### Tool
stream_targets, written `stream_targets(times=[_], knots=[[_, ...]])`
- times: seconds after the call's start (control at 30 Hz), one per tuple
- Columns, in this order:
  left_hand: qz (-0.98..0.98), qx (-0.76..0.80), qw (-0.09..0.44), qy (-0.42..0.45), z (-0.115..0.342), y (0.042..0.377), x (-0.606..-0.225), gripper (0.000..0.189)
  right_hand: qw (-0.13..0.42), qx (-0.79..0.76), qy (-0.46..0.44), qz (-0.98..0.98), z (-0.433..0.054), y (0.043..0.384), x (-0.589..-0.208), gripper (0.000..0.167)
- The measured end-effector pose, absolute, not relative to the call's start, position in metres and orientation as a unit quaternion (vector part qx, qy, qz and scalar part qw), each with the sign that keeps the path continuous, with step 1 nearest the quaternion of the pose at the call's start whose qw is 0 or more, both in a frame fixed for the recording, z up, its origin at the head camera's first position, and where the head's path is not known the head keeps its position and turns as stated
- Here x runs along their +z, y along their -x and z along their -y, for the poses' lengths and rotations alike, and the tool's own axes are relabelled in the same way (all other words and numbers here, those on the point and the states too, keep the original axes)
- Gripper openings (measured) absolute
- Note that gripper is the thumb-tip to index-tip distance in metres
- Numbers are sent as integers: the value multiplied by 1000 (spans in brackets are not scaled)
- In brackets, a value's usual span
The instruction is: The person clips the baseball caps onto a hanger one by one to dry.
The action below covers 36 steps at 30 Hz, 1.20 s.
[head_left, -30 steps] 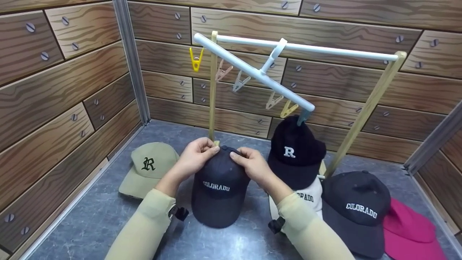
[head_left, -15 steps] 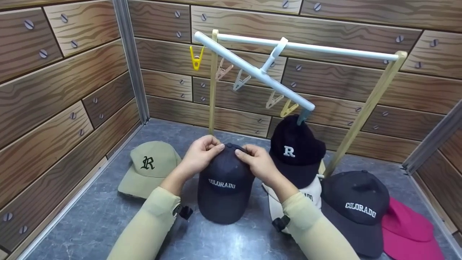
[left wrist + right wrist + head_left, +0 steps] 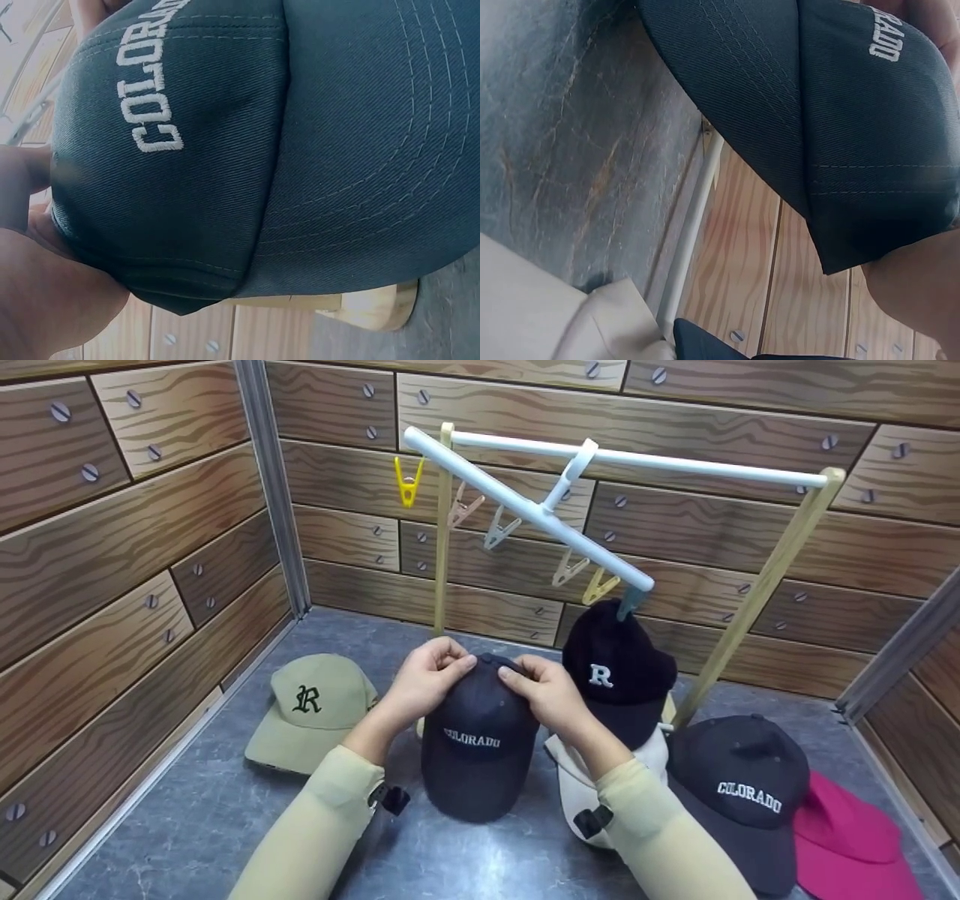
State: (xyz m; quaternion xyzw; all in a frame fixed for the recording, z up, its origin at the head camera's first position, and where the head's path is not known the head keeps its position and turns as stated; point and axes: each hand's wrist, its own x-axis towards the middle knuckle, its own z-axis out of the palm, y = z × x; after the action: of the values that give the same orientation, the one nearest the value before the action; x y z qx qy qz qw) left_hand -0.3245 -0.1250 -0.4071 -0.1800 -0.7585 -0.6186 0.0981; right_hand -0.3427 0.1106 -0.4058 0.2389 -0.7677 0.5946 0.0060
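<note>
Both hands pinch the crown of a dark navy baseball cap (image 3: 480,765) lettered COLORADO, its brim pointing down toward me. My left hand (image 3: 433,675) grips the crown's left side near the top button, thumb in front. On the other side my right hand (image 3: 551,690) does the same. The left wrist view shows the cap (image 3: 187,187) filling most of the picture, with part of the left hand (image 3: 52,300) at its edge. In the right wrist view the brim stands above the grey tabletop (image 3: 562,135). Fingers behind the crown are hidden.
A white hanger bar (image 3: 525,506) with several clips hangs from a rack (image 3: 712,469); a black R cap (image 3: 615,682) is clipped at its near end. An olive cap (image 3: 319,705) lies left. White (image 3: 574,795), dark COLORADO (image 3: 739,795) and magenta (image 3: 851,836) caps lie right.
Both hands have moved right and slightly away from me, carrying the navy cap with them. The hanger and the other caps stay as they were.
</note>
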Motion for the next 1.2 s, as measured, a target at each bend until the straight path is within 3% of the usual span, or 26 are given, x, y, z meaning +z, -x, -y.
stream_targets(times=[0.5, 1.2], knots=[[750, -624, 104, 192, 112, 326, -401, 15, -2, 607, -233, 760, -124, 342, -398, 23], [739, -625, 129, 216, 96, 331, -390, 15, 43, 586, -242, 772, -137, 345, -386, 22]])
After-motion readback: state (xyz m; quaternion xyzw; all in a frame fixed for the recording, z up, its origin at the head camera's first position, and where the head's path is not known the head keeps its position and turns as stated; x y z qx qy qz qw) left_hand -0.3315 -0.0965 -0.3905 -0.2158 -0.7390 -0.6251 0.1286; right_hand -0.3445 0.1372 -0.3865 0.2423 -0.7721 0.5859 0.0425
